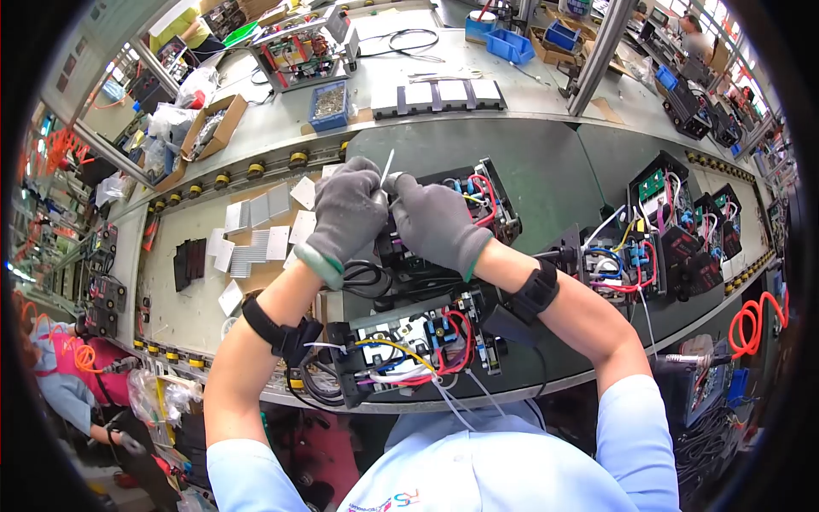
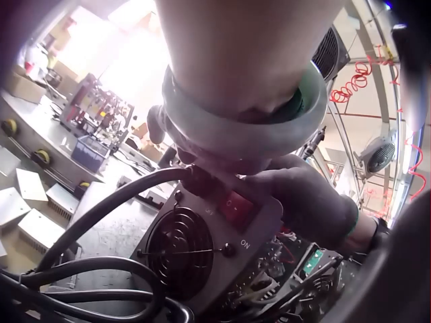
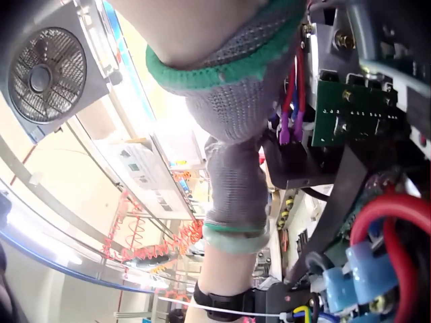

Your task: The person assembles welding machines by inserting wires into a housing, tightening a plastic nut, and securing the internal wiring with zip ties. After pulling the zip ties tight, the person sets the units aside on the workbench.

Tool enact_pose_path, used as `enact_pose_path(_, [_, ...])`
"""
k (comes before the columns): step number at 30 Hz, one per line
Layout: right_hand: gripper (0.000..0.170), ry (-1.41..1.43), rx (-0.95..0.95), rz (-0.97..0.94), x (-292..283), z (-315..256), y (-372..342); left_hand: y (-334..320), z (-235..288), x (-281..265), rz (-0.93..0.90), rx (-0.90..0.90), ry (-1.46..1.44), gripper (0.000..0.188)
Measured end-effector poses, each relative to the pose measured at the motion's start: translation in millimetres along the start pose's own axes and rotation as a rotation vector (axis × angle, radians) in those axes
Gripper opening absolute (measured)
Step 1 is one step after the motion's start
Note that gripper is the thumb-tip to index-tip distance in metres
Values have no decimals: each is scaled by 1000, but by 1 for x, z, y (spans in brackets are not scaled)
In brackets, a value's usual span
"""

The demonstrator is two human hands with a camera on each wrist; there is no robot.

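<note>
Grey knit gloves cover both hands, which meet over the rear end of an open-cased power unit [image 1: 499,205]. My left hand [image 1: 350,205] is curled, with a thin white cable tie [image 1: 389,162] standing up between its fingers. Close against it is my right hand [image 1: 435,218], fingers bent and pointing down at the same end; what its fingertips hold is hidden, and I cannot tell. The left wrist view shows a fan grille [image 2: 178,245], a red rocker switch [image 2: 236,210] and a plugged-in black power cord [image 2: 114,202] below the hands. Red wires [image 3: 404,249] and blue connectors [image 3: 370,272] fill the right wrist view's corner.
Another open unit [image 1: 418,346] stands at the near edge, trailing white ties. More units [image 1: 618,256] are to the right. White and ribbed metal plates [image 1: 256,230] lie on cardboard at left. A blue parts bin [image 1: 329,106] and a roller rail [image 1: 222,181] are beyond.
</note>
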State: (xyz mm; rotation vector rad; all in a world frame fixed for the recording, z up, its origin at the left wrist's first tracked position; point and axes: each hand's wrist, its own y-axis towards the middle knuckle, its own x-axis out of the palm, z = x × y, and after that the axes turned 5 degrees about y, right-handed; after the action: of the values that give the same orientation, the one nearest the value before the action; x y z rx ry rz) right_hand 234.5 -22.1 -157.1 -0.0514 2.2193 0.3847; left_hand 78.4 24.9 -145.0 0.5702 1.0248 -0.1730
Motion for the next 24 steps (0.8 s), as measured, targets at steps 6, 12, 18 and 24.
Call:
enact_pose_path(6, [31, 216, -73, -109, -29, -2, -5, -3, -4, -20, -151, -56, -54, 15])
enact_pose_path(12, [28, 998, 188, -158, -108, 20, -141, -109, -8, -87, -138, -491, -785, 36])
enact_pose_path(18, [44, 965, 409, 240, 5, 62, -211, -238, -37, -22, 143, -954, -1127, 42])
enact_pose_path(24, [43, 1392, 361, 218, 39, 54, -195, -237, -20, -16, 62, -676, -1277, 53])
